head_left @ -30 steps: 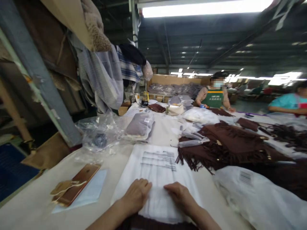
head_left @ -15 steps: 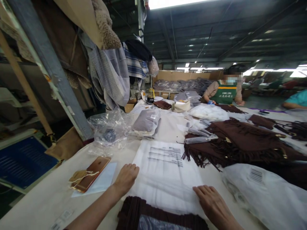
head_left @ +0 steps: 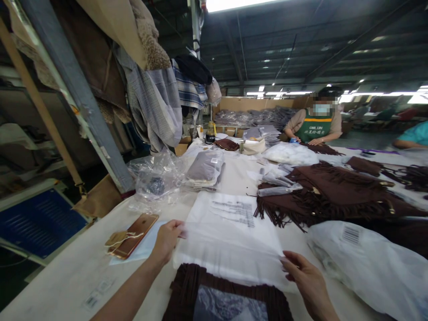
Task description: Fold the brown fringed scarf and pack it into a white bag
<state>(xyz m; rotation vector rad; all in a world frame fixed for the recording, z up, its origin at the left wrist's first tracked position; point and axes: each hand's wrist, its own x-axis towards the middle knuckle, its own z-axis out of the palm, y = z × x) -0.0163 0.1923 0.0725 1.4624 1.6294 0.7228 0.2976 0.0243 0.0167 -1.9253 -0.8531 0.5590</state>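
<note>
A white plastic bag [head_left: 230, 238] with printed text lies flat on the table in front of me. My left hand [head_left: 166, 240] pinches its left edge and my right hand [head_left: 301, 274] pinches its lower right corner. A folded brown fringed garment [head_left: 183, 292] lies at the bag's near end, partly under it, with a paper insert showing on top. The bag's near edge is lifted slightly off the garment.
A gold phone [head_left: 135, 228] with a paper tag rests on a sheet to the left. Brown fringed garments [head_left: 331, 196] pile at right, with another white bag [head_left: 371, 265] beside them. Bagged grey items [head_left: 204, 171] and crumpled plastic [head_left: 155, 178] lie farther back. Two people work across the table.
My hands moved apart from the bag's middle to its left and right edges and now grip it. The brown garment came into view at the bag's near end.
</note>
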